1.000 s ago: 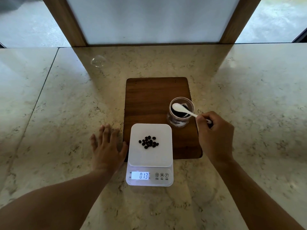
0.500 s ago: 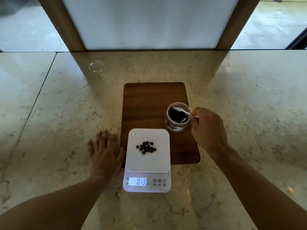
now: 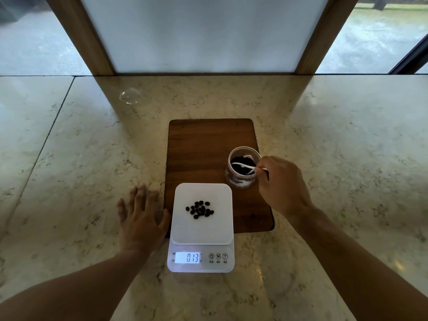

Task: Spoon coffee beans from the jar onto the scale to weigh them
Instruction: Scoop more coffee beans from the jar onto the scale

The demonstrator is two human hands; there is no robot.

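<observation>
Veined marble counter (image 3: pixel 324 126) below frosted window panel (image 3: pixel 203 31), wooden board (image 3: pixel 203 147), scale (image 3: pixel 201 228) reading 0.13, buttons M and T, left hand (image 3: pixel 141 218) flat with fingers spread, right hand (image 3: pixel 283 184) pinching white spoon (image 3: pixel 243 165) in jar (image 3: pixel 242 167)

You're looking from single head view, forward and steeply down, close over scale (image 3: pixel 201 214) and counter (image 3: pixel 69 170); edges probably bending from wide-angle lens.

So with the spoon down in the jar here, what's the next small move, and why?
Probably lift the spoon out loaded and carry it to the scale: the right hand has its bowl down among the jar's beans, and the display reads 0.13.
</observation>
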